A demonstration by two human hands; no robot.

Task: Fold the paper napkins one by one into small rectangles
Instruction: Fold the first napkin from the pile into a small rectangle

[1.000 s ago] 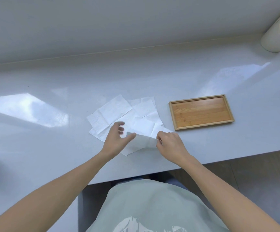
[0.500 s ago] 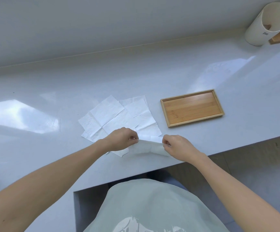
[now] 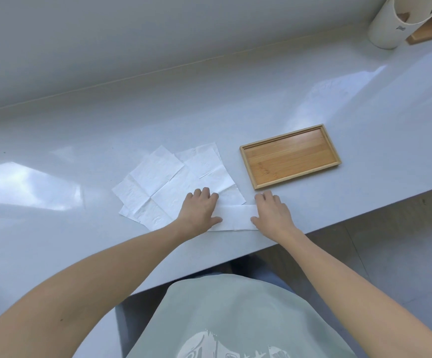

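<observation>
A white paper napkin (image 3: 236,217) lies folded into a long strip near the counter's front edge. My left hand (image 3: 199,211) rests flat on its left end, fingers spread. My right hand (image 3: 271,211) presses flat on its right end. Behind and to the left, several unfolded white napkins (image 3: 163,184) lie overlapping in a loose pile, partly under my left hand.
An empty wooden tray (image 3: 290,155) sits just right of the napkins. A white cylindrical container (image 3: 401,20) stands at the far right back beside a wooden object (image 3: 430,32). The white counter (image 3: 80,140) ends in a front edge just below my hands.
My hands pinched the napkin's near edge, lifted it and folded it over. They now lie flat, pressing the folded strip onto the counter.
</observation>
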